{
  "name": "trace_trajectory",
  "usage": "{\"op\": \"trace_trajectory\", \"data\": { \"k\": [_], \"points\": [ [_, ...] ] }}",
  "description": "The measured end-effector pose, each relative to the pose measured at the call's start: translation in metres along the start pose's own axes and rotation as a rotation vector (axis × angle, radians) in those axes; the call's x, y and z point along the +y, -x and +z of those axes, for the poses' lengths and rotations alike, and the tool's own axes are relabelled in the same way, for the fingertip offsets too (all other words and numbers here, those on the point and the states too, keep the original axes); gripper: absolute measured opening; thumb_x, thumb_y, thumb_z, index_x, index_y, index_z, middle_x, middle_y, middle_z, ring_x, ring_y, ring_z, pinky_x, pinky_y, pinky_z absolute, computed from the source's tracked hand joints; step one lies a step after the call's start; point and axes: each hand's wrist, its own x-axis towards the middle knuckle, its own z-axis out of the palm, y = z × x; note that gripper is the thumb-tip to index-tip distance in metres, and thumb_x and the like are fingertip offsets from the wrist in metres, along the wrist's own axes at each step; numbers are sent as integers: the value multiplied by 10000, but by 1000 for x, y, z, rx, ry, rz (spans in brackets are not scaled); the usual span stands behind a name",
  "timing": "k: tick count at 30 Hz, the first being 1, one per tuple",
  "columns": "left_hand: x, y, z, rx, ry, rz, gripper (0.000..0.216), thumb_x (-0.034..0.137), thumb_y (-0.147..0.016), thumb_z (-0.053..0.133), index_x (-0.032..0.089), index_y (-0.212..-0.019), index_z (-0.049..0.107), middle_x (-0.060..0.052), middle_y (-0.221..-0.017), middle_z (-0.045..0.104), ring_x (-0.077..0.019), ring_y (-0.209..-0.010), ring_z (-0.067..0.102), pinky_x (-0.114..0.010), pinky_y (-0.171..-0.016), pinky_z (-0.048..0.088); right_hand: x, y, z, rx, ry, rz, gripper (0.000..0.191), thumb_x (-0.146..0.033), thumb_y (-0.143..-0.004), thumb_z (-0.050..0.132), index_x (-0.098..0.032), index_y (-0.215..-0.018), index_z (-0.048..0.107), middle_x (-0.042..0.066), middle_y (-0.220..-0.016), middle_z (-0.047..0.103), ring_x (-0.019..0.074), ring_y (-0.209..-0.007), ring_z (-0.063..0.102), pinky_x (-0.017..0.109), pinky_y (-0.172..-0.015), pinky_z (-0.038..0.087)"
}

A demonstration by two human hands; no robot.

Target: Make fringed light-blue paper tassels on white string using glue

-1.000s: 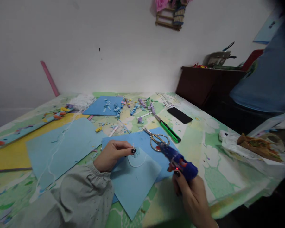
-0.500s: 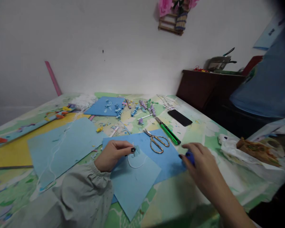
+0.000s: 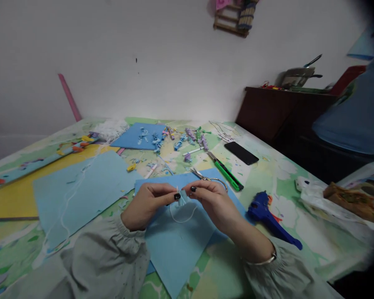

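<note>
One small pale-blue foam piece (image 3: 183, 198) pinched between closed fingers of left hand (image 3: 146, 203) and right hand (image 3: 213, 201), above two overlapping matte foam sheets (image 3: 174, 245), one blue glue gun (image 3: 268, 216) right of sheets, one metal scissors (image 3: 210, 179) behind, one flat black phone (image 3: 243, 153) beyond on patterned surface (image 3: 268, 174)

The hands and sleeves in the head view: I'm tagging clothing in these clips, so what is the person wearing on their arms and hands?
Both arms wear loose, pale grey-green sleeves gathered at elastic cuffs. The left hand and right hand are bare, with dark, near-black polish on the fingernails. A thin silvery bangle circles the right wrist. No gloves or rings show.
</note>
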Motion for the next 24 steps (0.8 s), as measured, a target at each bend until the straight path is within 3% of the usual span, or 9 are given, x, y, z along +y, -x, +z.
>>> {"op": "trace_trajectory", "data": {
  "k": [7,17,24],
  "points": [
    [-3,1,0,-61,-2,-41,134,283,-676,715,153,-704,736,-30,-686,684,-143,-657,559,-233,-617,422,6,0,3,-70,-260,149,131,-170,-634,723,-149,-755,678,-18,-686,626,76,-618,540,201,-620,402],
    [-1,2,2,-44,-39,-39,91,247,-666,722,158,-676,739,-33,-667,710,-152,-631,607,-240,-618,470,9,3,5,-58,-302,201,152,-195,-617,747,-139,-708,639,-29,-648,603,68,-589,514,201,-601,380],
    [2,1,7,42,-26,-43,51,218,-648,732,169,-636,742,-9,-588,704,-126,-569,609,-195,-566,479,15,5,15,4,-303,146,197,-277,-654,730,-155,-720,590,-26,-642,584,84,-597,507,212,-589,373]
  ]
}}
